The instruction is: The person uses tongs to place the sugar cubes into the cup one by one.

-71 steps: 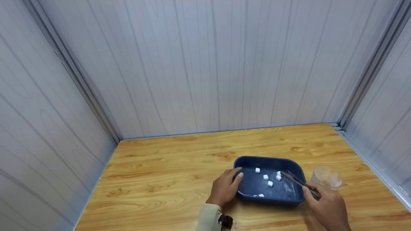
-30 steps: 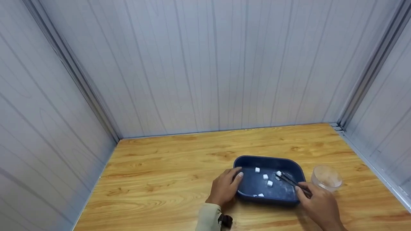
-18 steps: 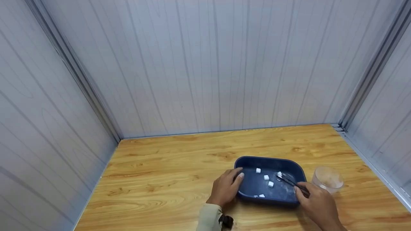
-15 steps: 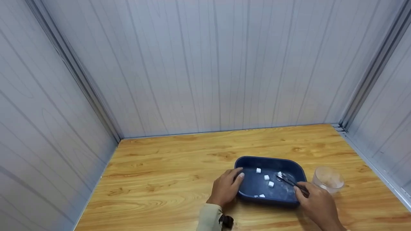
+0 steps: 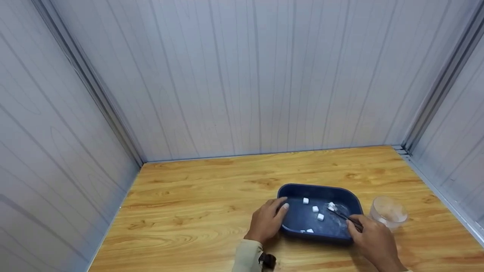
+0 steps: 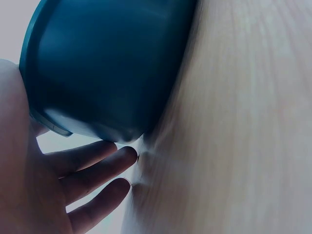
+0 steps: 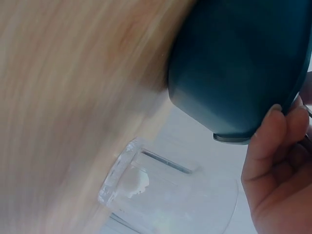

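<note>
A dark blue rectangular tray sits on the wooden table in the head view, with several small white cubes and white powder in it. My left hand holds the tray's left end, thumb over the rim; in the left wrist view the other fingers spread outside below it. My right hand pinches dark tweezers over the tray's right rim. Their tips are at a crumbly white piece amid the powder; whether they grip it cannot be told. In the right wrist view the tweezers are mostly hidden.
Just right of the tray stands a clear cup, close to my right hand, with a white piece visible in it in the right wrist view. Pale panel walls enclose the wooden table at the back and sides.
The right hand and tweezers have shifted left since the earliest frame. The right-hand white pieces now look smaller and crumbled, with more powder around them. The left hand stays on the tray.
</note>
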Available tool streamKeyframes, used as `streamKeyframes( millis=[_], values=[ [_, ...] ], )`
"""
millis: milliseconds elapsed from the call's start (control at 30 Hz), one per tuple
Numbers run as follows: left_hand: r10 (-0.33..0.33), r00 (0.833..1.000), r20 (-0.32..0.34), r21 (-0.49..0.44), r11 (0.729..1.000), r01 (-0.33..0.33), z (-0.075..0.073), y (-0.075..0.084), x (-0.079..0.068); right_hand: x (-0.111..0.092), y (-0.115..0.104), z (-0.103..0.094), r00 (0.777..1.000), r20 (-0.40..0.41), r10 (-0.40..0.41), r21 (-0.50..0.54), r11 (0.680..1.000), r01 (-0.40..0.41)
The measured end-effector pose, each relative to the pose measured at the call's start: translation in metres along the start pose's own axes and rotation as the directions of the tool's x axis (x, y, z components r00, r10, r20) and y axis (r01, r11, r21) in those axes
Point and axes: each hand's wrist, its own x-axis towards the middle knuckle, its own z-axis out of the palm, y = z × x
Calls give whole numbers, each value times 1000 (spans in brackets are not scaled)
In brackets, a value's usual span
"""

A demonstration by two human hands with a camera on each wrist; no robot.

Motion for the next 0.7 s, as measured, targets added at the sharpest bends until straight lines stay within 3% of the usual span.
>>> streamKeyframes(
  millis=[133,367,700],
  values=[
    [1,1000,-1,-3,1000,-1,0,0,0,1,-1,0,1000,7,6,-15,1000,-6],
    [3,1000,0,14,1000,-3,1,1,0,-1,0,1,995,-68,-67,-37,997,65],
    [-8,1000,-4,9,1000,8,0,1,0,0,-1,3,995,-63,-72,-42,997,70]
  ],
)
